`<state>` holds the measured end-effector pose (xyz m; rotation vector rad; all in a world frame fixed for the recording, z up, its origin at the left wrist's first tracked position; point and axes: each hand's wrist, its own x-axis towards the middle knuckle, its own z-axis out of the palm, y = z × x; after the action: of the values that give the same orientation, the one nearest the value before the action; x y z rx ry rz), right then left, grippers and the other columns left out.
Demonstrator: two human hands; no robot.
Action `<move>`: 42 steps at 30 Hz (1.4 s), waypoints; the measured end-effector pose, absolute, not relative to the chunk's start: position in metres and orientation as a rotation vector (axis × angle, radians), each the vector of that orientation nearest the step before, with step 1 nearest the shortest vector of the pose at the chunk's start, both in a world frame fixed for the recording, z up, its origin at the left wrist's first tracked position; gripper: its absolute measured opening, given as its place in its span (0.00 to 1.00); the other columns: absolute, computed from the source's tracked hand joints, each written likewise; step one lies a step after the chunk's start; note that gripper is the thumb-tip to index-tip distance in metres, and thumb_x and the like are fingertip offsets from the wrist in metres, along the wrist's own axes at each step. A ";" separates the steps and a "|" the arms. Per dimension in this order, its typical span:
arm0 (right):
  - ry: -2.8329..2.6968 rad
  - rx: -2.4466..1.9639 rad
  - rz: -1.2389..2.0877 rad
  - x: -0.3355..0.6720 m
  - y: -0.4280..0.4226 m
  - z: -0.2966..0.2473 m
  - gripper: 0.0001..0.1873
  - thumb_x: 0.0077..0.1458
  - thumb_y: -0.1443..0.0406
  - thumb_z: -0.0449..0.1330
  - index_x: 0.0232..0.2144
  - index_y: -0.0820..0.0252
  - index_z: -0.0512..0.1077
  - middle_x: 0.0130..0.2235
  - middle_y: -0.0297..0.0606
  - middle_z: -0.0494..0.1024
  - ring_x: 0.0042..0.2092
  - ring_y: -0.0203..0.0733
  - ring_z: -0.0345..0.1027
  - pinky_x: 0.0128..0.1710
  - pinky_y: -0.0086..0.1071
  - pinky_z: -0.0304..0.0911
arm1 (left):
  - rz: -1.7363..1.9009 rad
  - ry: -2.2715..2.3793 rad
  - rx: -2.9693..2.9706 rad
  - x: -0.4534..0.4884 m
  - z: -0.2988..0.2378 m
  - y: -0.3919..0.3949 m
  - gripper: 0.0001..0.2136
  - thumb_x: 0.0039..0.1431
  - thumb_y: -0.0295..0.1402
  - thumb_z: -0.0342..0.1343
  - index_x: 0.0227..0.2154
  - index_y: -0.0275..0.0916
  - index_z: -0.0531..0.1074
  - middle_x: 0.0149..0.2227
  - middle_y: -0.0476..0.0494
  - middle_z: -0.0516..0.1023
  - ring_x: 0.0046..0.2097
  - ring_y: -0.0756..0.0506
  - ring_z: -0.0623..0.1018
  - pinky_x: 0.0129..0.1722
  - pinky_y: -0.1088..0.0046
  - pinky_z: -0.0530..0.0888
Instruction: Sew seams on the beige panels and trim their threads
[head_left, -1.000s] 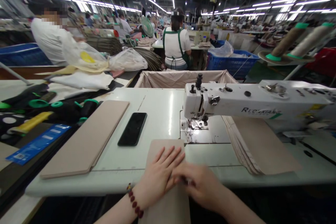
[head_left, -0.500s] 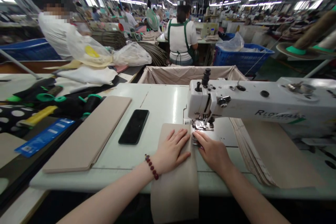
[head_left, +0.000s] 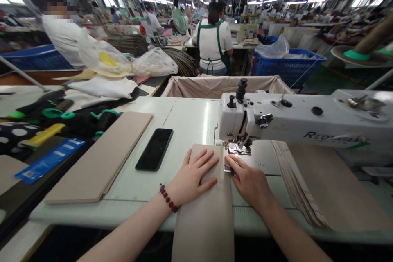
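My left hand (head_left: pixel 195 176) lies flat, fingers spread, on a long beige panel (head_left: pixel 204 231) that hangs over the table's front edge. The panel's far end reaches beside the needle area of a white sewing machine (head_left: pixel 285 120). Close to the presser foot (head_left: pixel 238 147), my right hand (head_left: pixel 250 178) has its fingers drawn together at the panel's right edge, against a small metal guide (head_left: pixel 227 168). What the fingertips pinch is hidden. Left of my left hand a black phone (head_left: pixel 154 149) rests on the pale table (head_left: pixel 187 116).
A stack of beige panels (head_left: pixel 104 159) lies at left, another pile (head_left: pixel 331 184) right of the machine. Thread spools (head_left: pixel 72 120) and a blue packet (head_left: pixel 50 159) sit far left. Behind the table are a cloth-lined bin (head_left: pixel 227 84), a blue crate (head_left: pixel 290 65) and a seated co-worker (head_left: pixel 213 43).
My left hand has slid slightly left on the panel, its fingers more spread. My right hand stays by the presser foot. The camera view has shifted slightly.
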<state>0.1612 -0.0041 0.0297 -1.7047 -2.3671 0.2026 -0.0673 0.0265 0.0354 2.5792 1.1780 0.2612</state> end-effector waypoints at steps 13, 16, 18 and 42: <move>-2.361 -1.739 0.188 0.159 -0.003 0.030 0.32 0.57 0.72 0.50 0.63 0.50 0.55 0.63 0.31 0.61 0.52 0.42 0.69 0.44 0.33 0.69 | 0.300 1.175 2.541 -0.067 0.035 0.030 0.28 0.64 0.45 0.49 0.65 0.54 0.51 0.67 0.48 0.53 0.67 0.37 0.51 0.64 0.46 0.36; -2.351 -1.730 0.197 0.159 -0.002 0.029 0.31 0.58 0.71 0.50 0.62 0.48 0.56 0.63 0.30 0.61 0.52 0.41 0.69 0.45 0.32 0.68 | 0.298 1.169 2.545 -0.068 0.034 0.031 0.27 0.65 0.45 0.48 0.65 0.54 0.52 0.67 0.49 0.52 0.67 0.37 0.51 0.63 0.45 0.36; -2.343 -1.727 0.205 0.159 -0.002 0.029 0.31 0.57 0.72 0.51 0.62 0.47 0.56 0.63 0.29 0.61 0.52 0.41 0.69 0.45 0.32 0.68 | 0.304 1.169 2.547 -0.069 0.034 0.031 0.26 0.65 0.45 0.48 0.64 0.54 0.53 0.67 0.49 0.53 0.67 0.36 0.51 0.63 0.44 0.36; -2.334 -1.717 0.185 0.161 -0.003 0.022 0.32 0.57 0.71 0.53 0.62 0.47 0.57 0.63 0.29 0.61 0.50 0.42 0.70 0.42 0.34 0.70 | 0.282 1.246 2.540 -0.069 0.036 0.030 0.21 0.67 0.44 0.45 0.62 0.57 0.57 0.67 0.53 0.52 0.68 0.39 0.50 0.64 0.43 0.41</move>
<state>0.1612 -0.0033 0.0219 -1.7173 -2.3336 0.1850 -0.0689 0.0300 0.0363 2.5395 1.2459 0.2818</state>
